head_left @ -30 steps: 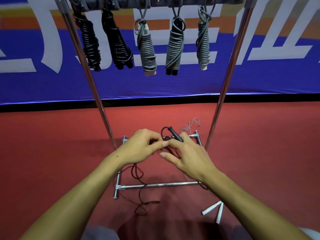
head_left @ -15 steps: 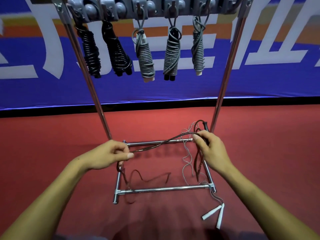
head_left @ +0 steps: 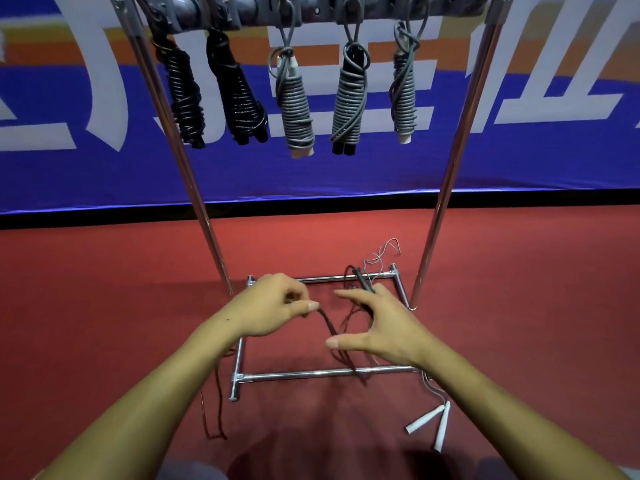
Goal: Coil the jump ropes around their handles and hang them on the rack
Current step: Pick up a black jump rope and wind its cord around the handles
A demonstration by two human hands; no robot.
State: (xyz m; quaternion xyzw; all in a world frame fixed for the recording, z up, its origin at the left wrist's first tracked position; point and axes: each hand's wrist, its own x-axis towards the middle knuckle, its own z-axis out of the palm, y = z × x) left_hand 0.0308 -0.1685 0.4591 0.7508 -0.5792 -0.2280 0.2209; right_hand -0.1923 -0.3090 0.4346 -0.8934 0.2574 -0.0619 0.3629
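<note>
- Since half a second ago the hands have drawn back together above the rack's base: the left hand [head_left: 273, 306] has moved right and the right hand [head_left: 377, 327] left, so the stretch of dark rope [head_left: 329, 327] between them is now short and slack.
- The left hand pinches the dark rope between thumb and curled fingers, the cord dropping away below it to the floor [head_left: 104, 306].
- The right hand has its fingers and thumb spread wide; the black handles [head_left: 363, 284] stick up behind them, but how they are held cannot be told.
- Five coiled ropes hang from the rack's top bar [head_left: 311, 8]: two black at the left, three grey toward the right.
- A grey rope with white handles [head_left: 429, 422] lies on the floor by the base's near right corner.
</note>
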